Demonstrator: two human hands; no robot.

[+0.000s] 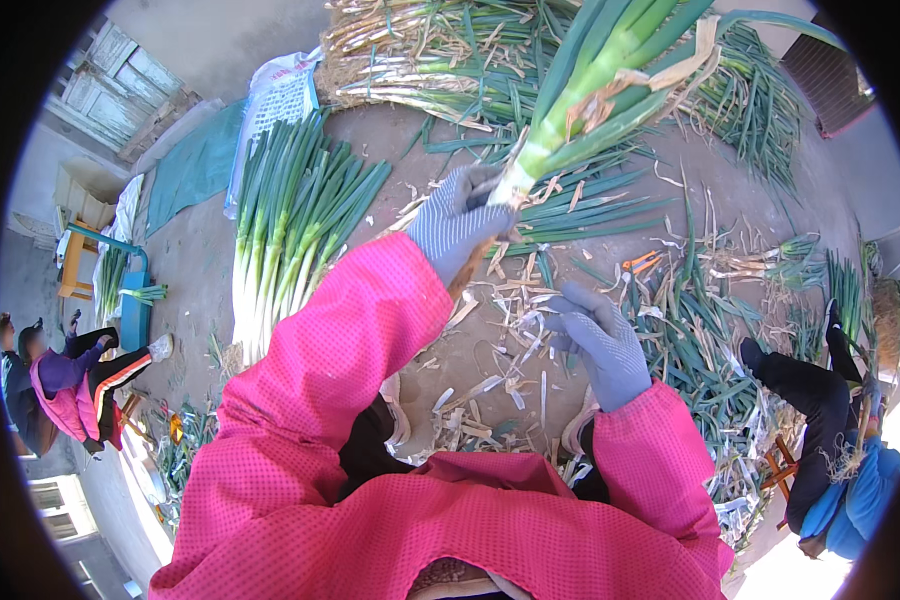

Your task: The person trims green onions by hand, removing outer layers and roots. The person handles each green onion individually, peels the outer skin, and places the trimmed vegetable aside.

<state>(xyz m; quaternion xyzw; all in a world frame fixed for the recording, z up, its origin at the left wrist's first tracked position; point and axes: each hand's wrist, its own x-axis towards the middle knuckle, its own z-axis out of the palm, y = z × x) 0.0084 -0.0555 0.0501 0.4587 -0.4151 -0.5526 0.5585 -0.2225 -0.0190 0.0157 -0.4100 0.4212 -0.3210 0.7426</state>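
Note:
My left hand [461, 217], in a grey striped glove, grips a large green onion [551, 142] by its pale lower stalk. The onion's green leaves fan out up and to the right, and a dry brown leaf [589, 112] hangs on them. Lower right, my gloved right hand [596, 337] holds nothing that I can see, its fingers bent and partly spread. Beneath it, peeled skins and dry scraps [514, 367] litter the ground. A row of trimmed green onions [285, 232] with white stalks lies left of my left forearm.
Untrimmed green onions [427, 67] are heaped at the top. Leaf waste [690, 352] piles up on the right, near an orange-handled tool [641, 261]. A seated person [817, 420] is at far right; other people [67, 375] sit at far left by a blue stand [133, 315].

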